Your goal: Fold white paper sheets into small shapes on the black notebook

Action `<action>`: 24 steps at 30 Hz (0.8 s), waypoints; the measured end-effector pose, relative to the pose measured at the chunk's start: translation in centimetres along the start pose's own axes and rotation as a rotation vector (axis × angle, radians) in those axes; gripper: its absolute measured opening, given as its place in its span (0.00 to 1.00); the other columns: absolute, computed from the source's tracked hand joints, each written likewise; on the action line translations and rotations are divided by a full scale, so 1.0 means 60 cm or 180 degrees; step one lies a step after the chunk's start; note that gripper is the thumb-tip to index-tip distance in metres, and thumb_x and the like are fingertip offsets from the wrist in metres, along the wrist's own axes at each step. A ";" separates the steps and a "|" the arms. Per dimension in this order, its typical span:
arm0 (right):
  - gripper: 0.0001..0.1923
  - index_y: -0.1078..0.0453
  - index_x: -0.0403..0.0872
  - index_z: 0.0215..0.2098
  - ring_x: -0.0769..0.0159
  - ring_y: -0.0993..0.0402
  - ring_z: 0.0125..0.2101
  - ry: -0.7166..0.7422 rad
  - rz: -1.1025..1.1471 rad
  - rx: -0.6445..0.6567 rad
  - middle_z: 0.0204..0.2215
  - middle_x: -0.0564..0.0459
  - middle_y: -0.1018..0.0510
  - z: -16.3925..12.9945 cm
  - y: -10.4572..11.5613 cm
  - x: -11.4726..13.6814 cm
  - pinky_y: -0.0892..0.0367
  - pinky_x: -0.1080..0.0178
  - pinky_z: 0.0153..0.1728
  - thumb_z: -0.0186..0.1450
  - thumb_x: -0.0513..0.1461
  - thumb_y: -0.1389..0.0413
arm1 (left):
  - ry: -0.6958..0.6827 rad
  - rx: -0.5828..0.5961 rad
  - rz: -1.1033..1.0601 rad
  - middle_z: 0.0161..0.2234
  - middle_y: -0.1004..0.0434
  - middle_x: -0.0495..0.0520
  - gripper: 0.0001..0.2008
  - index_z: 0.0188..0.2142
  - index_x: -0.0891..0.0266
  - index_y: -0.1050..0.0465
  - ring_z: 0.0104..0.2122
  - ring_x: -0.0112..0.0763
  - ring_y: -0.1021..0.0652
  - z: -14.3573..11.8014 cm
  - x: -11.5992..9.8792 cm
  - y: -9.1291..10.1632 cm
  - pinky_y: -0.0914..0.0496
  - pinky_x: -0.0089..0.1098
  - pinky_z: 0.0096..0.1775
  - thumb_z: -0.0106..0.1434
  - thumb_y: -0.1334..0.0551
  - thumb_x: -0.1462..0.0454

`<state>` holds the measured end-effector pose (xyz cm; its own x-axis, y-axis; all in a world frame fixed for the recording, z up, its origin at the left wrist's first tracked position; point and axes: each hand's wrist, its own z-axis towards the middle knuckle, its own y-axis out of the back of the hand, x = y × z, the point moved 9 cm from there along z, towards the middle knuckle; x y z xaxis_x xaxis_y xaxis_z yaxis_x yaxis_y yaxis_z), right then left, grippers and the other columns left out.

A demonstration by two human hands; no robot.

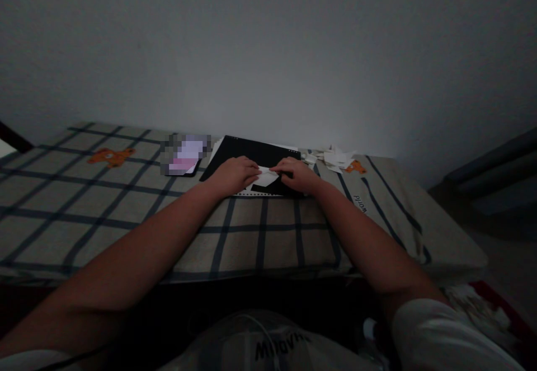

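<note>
My left hand (233,174) and my right hand (296,173) both press on a small white folded piece of paper (265,178). The paper lies on a black notebook (251,155) that rests on a checked cloth surface (126,209). Fingertips of both hands meet at the paper's top edge. White sheets stick out from under the notebook.
A pile of white paper scraps (335,158) lies right of the notebook. A blurred phone-like object (184,155) sits to its left. Orange bear prints (109,156) mark the cloth. A plain wall stands behind; the room is dim.
</note>
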<state>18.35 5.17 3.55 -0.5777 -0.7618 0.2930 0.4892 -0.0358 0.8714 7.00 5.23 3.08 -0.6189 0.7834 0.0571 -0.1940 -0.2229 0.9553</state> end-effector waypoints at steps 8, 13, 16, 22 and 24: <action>0.12 0.26 0.46 0.42 0.64 0.33 0.41 0.0089 -0.0097 0.0144 0.38 0.47 0.25 0.000 -0.008 -0.010 0.37 0.58 0.44 0.62 0.34 0.47 | -0.0168 -0.0017 -0.0070 0.47 0.25 0.53 0.16 0.46 0.59 0.26 0.47 0.33 0.27 0.000 -0.002 -0.003 0.36 0.33 0.48 0.66 0.50 0.59; 0.09 0.25 0.46 0.36 0.64 0.32 0.39 0.0148 -0.0074 0.0057 0.36 0.48 0.24 0.001 -0.004 -0.002 0.38 0.59 0.43 0.64 0.38 0.48 | -0.0185 -0.0069 -0.0113 0.47 0.24 0.53 0.16 0.46 0.59 0.26 0.46 0.33 0.26 0.000 -0.001 -0.006 0.35 0.33 0.47 0.66 0.50 0.59; 0.08 0.26 0.45 0.33 0.65 0.31 0.38 0.0188 -0.0084 -0.0030 0.34 0.49 0.23 0.000 0.002 0.007 0.38 0.61 0.42 0.62 0.37 0.47 | -0.0237 -0.0168 -0.0126 0.47 0.25 0.53 0.16 0.44 0.60 0.25 0.46 0.34 0.27 0.000 -0.004 -0.002 0.35 0.34 0.47 0.66 0.48 0.58; 0.10 0.26 0.44 0.38 0.67 0.31 0.30 -0.0143 -0.0058 0.0041 0.30 0.50 0.23 0.000 -0.001 0.003 0.38 0.65 0.34 0.59 0.37 0.46 | -0.0251 -0.0218 -0.0170 0.42 0.23 0.54 0.16 0.42 0.60 0.24 0.43 0.33 0.26 0.002 -0.008 -0.001 0.34 0.33 0.45 0.67 0.49 0.58; 0.12 0.27 0.44 0.41 0.68 0.31 0.31 -0.0134 0.0015 0.0096 0.32 0.50 0.23 0.001 -0.006 0.004 0.39 0.65 0.34 0.58 0.37 0.45 | -0.0255 -0.0186 -0.0191 0.43 0.23 0.54 0.16 0.42 0.60 0.24 0.43 0.33 0.26 0.002 -0.009 -0.002 0.34 0.33 0.45 0.67 0.49 0.59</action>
<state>17.97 5.03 3.35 -0.6027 -0.7340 0.3129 0.4725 -0.0123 0.8812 7.43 4.91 2.95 -0.5423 0.8398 0.0254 -0.2744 -0.2056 0.9394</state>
